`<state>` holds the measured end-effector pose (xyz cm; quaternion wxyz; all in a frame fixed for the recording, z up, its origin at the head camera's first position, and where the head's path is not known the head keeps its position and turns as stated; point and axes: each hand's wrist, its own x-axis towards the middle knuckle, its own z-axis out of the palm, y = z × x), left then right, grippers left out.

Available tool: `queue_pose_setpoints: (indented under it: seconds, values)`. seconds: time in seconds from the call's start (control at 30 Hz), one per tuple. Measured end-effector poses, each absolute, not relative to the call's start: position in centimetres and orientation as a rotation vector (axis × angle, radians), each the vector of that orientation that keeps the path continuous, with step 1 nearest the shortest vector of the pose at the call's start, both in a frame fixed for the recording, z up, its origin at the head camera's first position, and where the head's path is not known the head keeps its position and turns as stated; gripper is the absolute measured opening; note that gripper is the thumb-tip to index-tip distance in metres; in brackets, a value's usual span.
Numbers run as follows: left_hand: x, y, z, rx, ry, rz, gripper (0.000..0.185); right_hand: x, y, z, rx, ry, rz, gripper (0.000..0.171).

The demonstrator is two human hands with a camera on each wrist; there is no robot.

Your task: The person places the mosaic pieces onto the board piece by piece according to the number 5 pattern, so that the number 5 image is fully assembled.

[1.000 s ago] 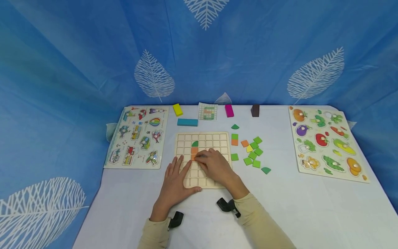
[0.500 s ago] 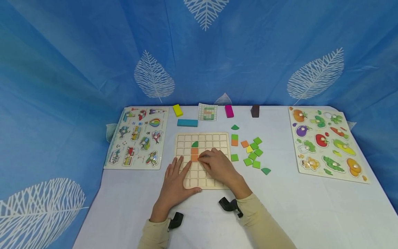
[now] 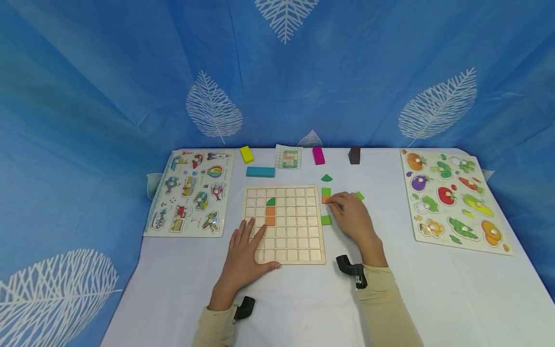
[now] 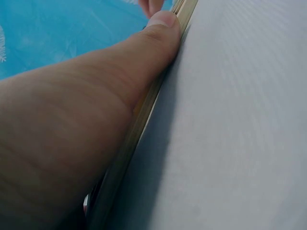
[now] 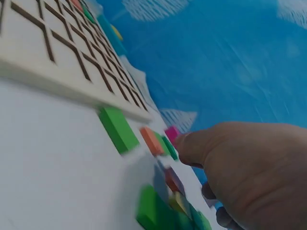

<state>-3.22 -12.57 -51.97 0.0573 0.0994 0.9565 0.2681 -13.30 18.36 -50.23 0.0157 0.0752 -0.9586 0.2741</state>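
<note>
Head view: high, looking forward and down over the whole worktop point(image 3: 433, 289), grid board point(image 3: 284, 224) central, blue backdrop behind. Left wrist view: very close, low along the board's edge point(image 4: 144, 120), thumb filling frame. Right wrist view: low, tilted, near the tiles point(image 5: 115, 128). All three share the board.

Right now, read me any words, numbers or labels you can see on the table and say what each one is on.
No text can be read here.
Vehicle puzzle board: small red marks at its top left corner, too small to read.
Pattern card: coloured squares only.
Grid board, vegetable puzzle board and the blocks: no lettering seen.
</note>
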Motion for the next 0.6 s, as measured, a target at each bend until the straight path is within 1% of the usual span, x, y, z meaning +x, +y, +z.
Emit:
queue_pose_setpoints:
  seconds: [0.1, 0.2, 0.37, 0.53, 0.6]
  values:
    - [-3.2, -12.6, -52.1, 0.305, 2.908, 0.812, 0.108, -13.5, 19.8, -50.3, 0.115, -2.959, 0.861, 0.023]
    - [-3.2, -12.6, -52.1, 0.301, 2.911, 0.81, 0.108, -13.6, 20.4, -50.4, 0.064, -2.962, 0.847, 0.026]
    - [-3.2, -12.6, -52.1, 0.301, 2.914, 0.807, 0.108, -13.6, 20.1, -50.7, 0.034, -3.002, 0.789, 0.03]
    - [-3.3, -12.5, -52.1, 0.304, 2.919, 0.806, 0.107, -13.6, 19.9, -50.9, 0.06, -2.982, 0.786, 0.023]
    - [-3.3, -12.5, -52.1, 0.305, 2.917, 0.805, 0.107, -13.5, 19.9, -50.9, 0.067, -2.973, 0.784, 0.023]
